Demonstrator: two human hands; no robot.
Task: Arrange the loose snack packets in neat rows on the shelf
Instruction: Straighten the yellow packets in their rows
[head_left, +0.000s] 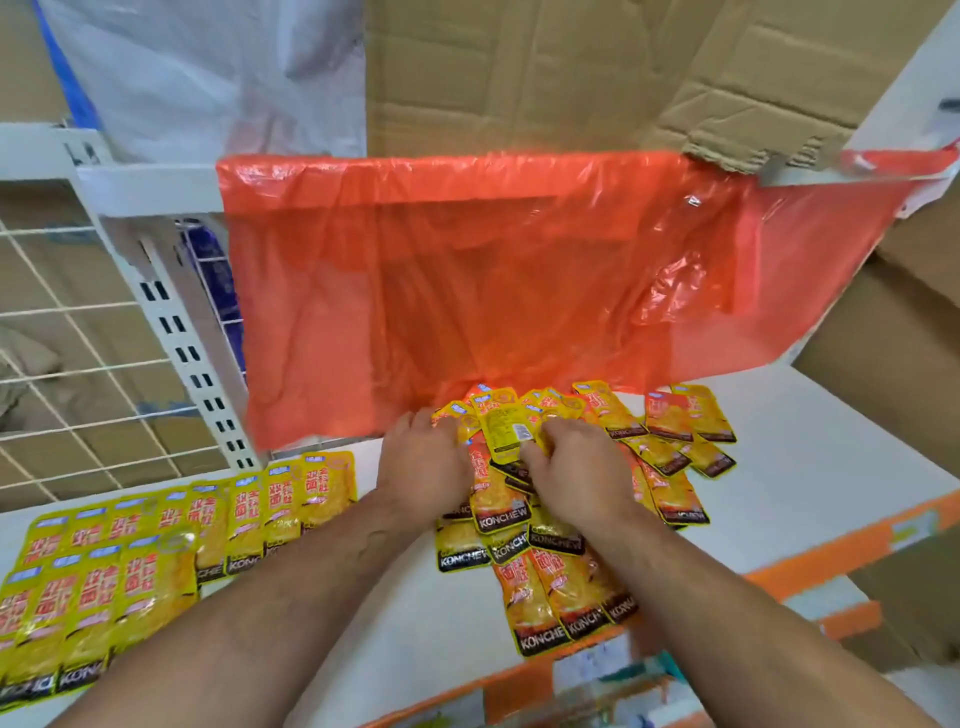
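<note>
Both hands on the heap of loose packets (498, 499), mid-shelf (779, 493) | my right hand (576, 467) curls its fingers round one back-up packet (506, 431) | my left hand (423, 457) bent onto the heap, hold unclear | neat rows (156, 535) toward left front edge | orange plastic sheet (493, 286) hangs at back edge, reaching the heap.

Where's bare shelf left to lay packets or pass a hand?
Biggest bare patch: shelf right of the loose pile, up to the orange edge strip. Narrower gap between neat rows and pile, crossed by the left forearm. Crowded: centre pile, far-left rows.
</note>
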